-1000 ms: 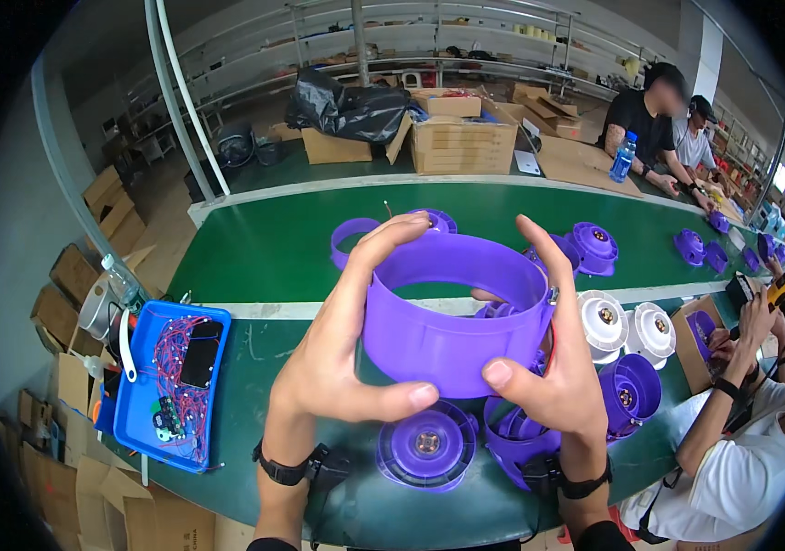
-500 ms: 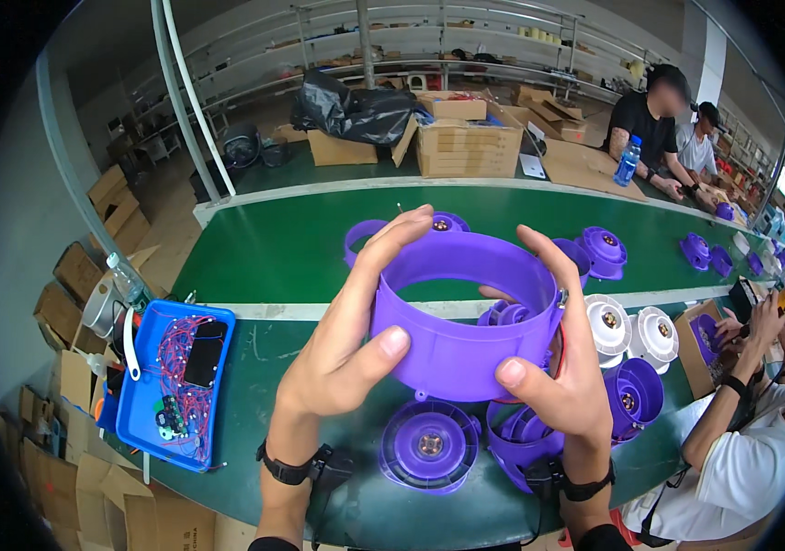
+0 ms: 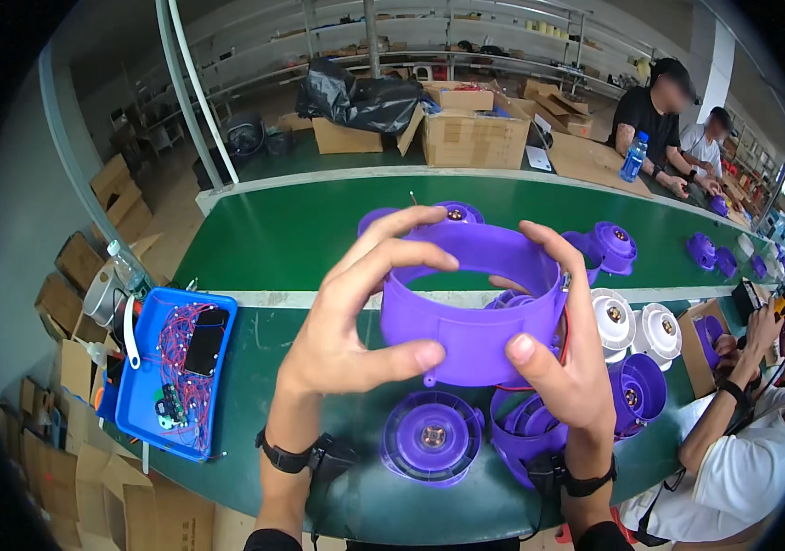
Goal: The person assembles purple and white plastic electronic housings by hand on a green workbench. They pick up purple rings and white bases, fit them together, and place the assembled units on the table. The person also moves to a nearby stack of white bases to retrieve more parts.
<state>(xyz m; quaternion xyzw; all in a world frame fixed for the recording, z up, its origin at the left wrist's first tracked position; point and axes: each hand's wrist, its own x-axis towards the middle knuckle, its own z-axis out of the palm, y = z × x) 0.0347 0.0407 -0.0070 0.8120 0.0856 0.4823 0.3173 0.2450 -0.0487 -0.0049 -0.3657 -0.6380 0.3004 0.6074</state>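
Note:
A purple plastic ring-shaped housing (image 3: 475, 342) is held up above the green table between my hands. My left hand (image 3: 342, 335) grips its left side, thumb on the front wall and a finger bent over the rim. On the right side, my right hand (image 3: 567, 376) has its thumb on the front wall and fingers behind. A red wire (image 3: 566, 323) hangs beside the right fingers. Below the ring lies a round purple motor part (image 3: 432, 437) with a metal centre. Another purple housing (image 3: 521, 432) with a part inside stands partly hidden by my right forearm.
At left lies a blue tray (image 3: 225, 367) with red wires and small circuit boards. Two white round parts (image 3: 657, 332) and a purple housing (image 3: 645, 381) stand to the right. More purple parts (image 3: 615, 246) sit on the far green strip. A co-worker's arm (image 3: 751, 354) is at the right.
My left hand has shifted its grip: the thumb slid along the front wall and a finger now bends over the rim. The ring sits slightly higher and turned a little.

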